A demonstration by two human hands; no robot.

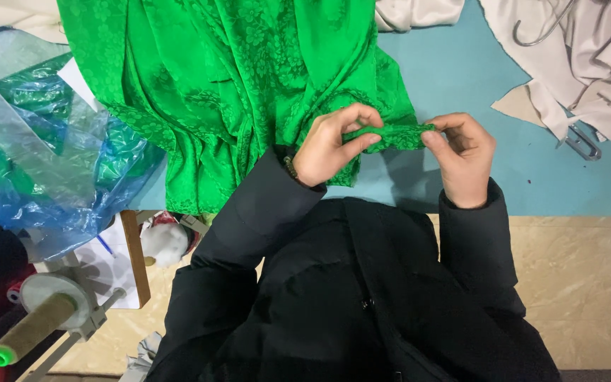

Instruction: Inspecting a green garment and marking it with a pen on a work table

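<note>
Two hands pinch a green strip
Left hand (330, 145) and right hand (464, 155) each grip one end of the strip (390, 136); green cloth (242, 85) lies on the blue table (461, 78).

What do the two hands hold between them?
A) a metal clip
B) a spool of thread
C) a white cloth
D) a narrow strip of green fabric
D: the left hand and right hand each pinch one end of the green fabric strip.
</note>
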